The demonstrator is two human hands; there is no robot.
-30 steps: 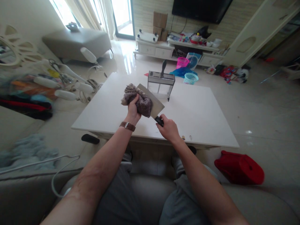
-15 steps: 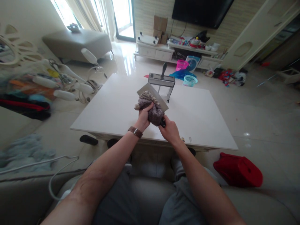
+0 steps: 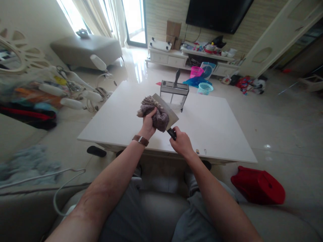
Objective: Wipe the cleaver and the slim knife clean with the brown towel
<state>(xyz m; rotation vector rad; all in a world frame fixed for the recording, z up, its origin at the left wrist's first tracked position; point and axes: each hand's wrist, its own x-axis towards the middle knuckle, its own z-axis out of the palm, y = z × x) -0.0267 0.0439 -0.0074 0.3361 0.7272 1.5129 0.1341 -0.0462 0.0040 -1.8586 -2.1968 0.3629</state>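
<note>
My right hand (image 3: 182, 142) is closed round the black handle of a cleaver (image 3: 172, 117), whose broad blade points up and away over the table. Bunched in my left hand (image 3: 149, 123) is a purple-grey cloth (image 3: 158, 118) with a paler fringe-like edge. The cloth lies against the left part of the blade and hides some of it. Just beyond the blade stands a knife block (image 3: 174, 88) with clear sides and a dark top, one black-handled tool upright in it.
The white table (image 3: 212, 127) stretches out in front of me. A red stool-like object (image 3: 257, 185) lies on the right. A lamp with white shades (image 3: 73, 103) stands at the left. Beyond the table are a turquoise basket (image 3: 205, 88) and a pink basket (image 3: 196, 72).
My left hand and the cloth have moved left along the blade, baring more of the blade and the handle. My right hand has shifted slightly toward me.
</note>
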